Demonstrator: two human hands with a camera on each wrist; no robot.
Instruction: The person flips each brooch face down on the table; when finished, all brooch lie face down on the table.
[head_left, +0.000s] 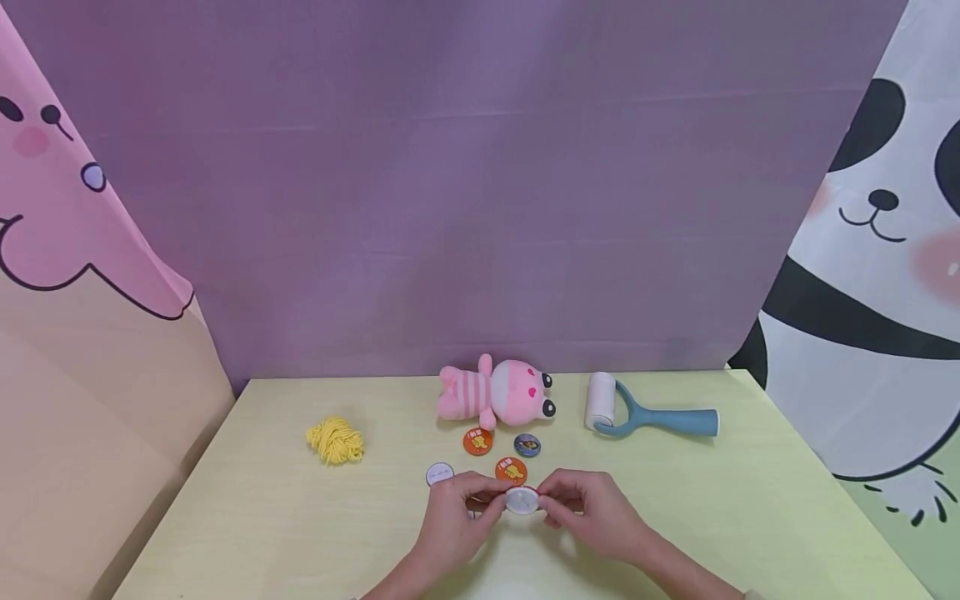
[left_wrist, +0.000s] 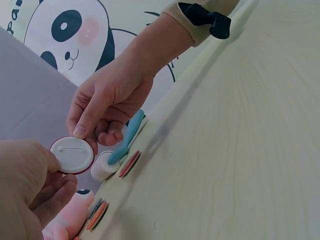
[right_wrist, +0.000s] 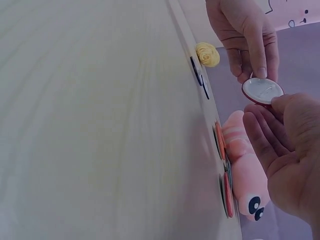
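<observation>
We find a smooth purple fabric backdrop (head_left: 480, 208) behind a pale wood-grain tabletop (head_left: 225, 517). Held just above the tabletop, near its front middle, is a round white-backed badge with a thin red rim (head_left: 522, 501). We note its back is plain, glossy white and slightly dished, with a slim metal pin (left_wrist: 71, 149) lying across it; its front face is hidden from us. The left hand (head_left: 454, 512) pinches one edge between thumb and fingers; the right hand (head_left: 600, 512) pinches the opposite edge likewise. Just beyond, we record a flat round orange badge with a yellow motif (head_left: 512, 472), a small round dark-blue badge (head_left: 527, 445) and a round white badge with a dark edge (head_left: 439, 474). Behind these lies a pink plush toy with a striped body (head_left: 517, 392).
</observation>
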